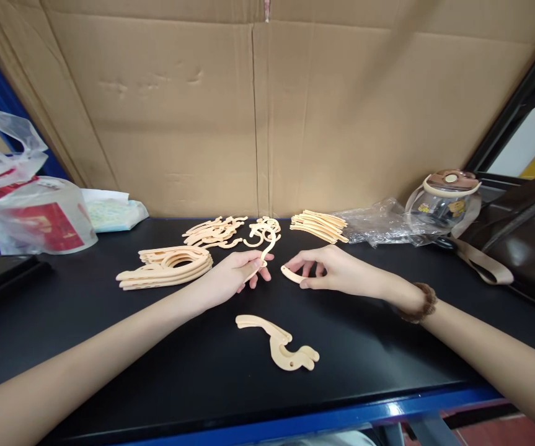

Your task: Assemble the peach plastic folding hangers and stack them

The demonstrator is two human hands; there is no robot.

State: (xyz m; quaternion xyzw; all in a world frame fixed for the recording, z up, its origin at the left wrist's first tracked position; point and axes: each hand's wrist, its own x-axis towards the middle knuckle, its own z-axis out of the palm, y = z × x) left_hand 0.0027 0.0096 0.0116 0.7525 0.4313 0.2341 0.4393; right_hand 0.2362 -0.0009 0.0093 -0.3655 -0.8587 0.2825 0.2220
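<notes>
My left hand (237,275) pinches a thin beige hook-shaped piece (268,248) that rises from its fingers. Close to its right, my right hand (332,271) grips a short curved beige piece (291,274) between thumb and fingers. Both hands hover just above the black tabletop (109,347). A flat beige cut-out piece (279,344) lies on the table in front of the hands, touched by neither.
Stacks of beige parts lie behind the hands: curved ones (169,266) at left, a loose pile (216,232), hooks (265,229), and strips (319,226). A plastic bag (30,214), tissue pack (111,210), clear wrapping (374,223), jug (446,198), brown bag (522,235) and cardboard wall (258,105) surround them.
</notes>
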